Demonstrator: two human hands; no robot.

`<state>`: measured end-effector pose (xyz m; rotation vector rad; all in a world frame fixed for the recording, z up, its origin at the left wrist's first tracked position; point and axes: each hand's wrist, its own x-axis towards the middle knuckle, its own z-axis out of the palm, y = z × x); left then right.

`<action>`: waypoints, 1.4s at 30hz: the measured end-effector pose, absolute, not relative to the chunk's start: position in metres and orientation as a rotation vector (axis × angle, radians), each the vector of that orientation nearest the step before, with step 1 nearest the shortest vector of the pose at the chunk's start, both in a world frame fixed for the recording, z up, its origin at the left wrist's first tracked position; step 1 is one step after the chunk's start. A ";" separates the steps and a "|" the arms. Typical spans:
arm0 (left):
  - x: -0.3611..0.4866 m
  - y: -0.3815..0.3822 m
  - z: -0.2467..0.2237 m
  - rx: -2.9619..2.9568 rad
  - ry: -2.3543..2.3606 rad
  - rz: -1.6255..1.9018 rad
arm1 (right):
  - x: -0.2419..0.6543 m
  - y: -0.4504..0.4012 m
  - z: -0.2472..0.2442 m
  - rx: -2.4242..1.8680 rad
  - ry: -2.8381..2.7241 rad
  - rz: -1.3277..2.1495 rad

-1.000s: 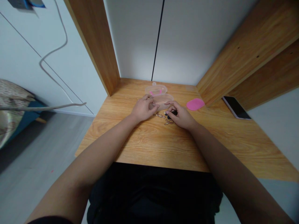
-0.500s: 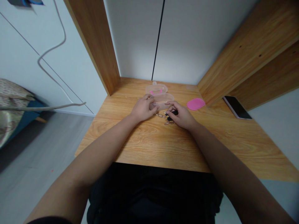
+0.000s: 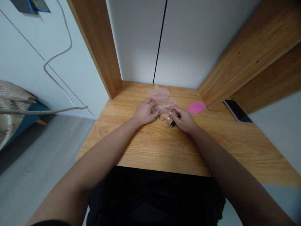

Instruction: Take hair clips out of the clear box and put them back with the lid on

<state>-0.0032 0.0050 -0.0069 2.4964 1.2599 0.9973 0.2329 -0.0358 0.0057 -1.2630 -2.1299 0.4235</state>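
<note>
A clear plastic case (image 3: 166,102) lies unfolded on the wooden desk, its lid (image 3: 154,91) tipped back towards the wall and bearing pink marks. My left hand (image 3: 146,112) is closed around the case's left end, thumb at the near side. Just right of the case, my right hand (image 3: 184,119) pinches what looks like a keychain with a black piece (image 3: 173,123) and a thin silvery part (image 3: 168,117). Small metal links (image 3: 161,118) lie at the case's near edge, by my left thumb. My right fingers partly hide the black piece.
A flat pink oval (image 3: 197,107) lies right of my right hand. Farther right, a phone (image 3: 237,110) rests by the wooden upright. A wooden panel (image 3: 98,47) and white wall (image 3: 138,40) bound the desk. A pale cable (image 3: 56,56) hangs at left.
My right fingers have shifted on the keychain, and its silvery part now shows more plainly. My left hand keeps its place on the case. The whole view has shifted slightly.
</note>
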 end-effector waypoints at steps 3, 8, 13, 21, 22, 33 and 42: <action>-0.003 0.005 -0.008 2.507 1.266 0.990 | 0.233 -0.036 0.006 -1.235 -2.155 0.455; -0.003 0.006 -0.008 2.521 1.264 0.999 | 0.232 -0.038 0.004 -1.230 -2.146 0.415; -0.003 0.005 -0.006 2.535 1.277 0.992 | 0.233 -0.035 0.000 -1.210 -2.271 0.254; -0.003 0.005 -0.007 2.533 1.278 1.004 | 0.232 -0.033 0.005 -1.453 -2.447 0.225; -0.003 0.005 -0.007 2.528 1.279 1.004 | 0.231 -0.033 0.005 -1.452 -2.450 0.232; -0.002 0.005 -0.006 2.538 1.290 1.007 | 0.234 -0.030 -0.001 -1.287 -2.397 0.288; -0.003 0.004 -0.004 2.527 1.302 0.979 | 0.238 -0.030 0.010 -1.632 -2.321 0.154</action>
